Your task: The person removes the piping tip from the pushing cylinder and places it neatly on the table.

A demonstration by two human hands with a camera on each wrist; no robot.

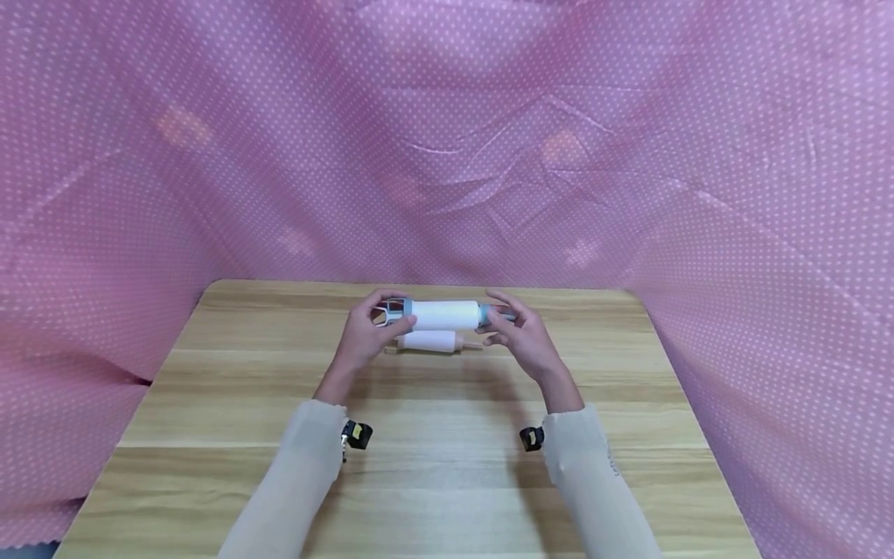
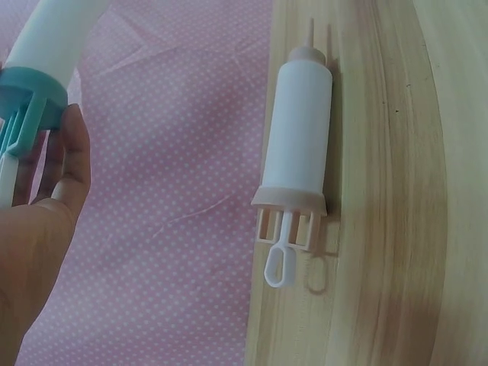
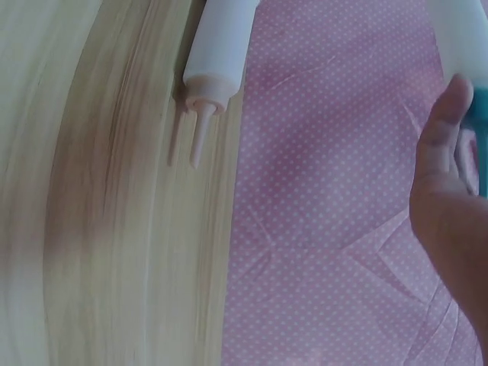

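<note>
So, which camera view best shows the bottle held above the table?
The head view: it alone shows both ends of the raised bottle. The left wrist view shows one teal end, cropped; the right wrist view, the opposite end, also cropped.

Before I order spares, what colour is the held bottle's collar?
Teal collar, clearest in the left wrist view.

White and teal tube [image 1: 445,315], white-dotted pink cloth [image 1: 447,155]
</note>
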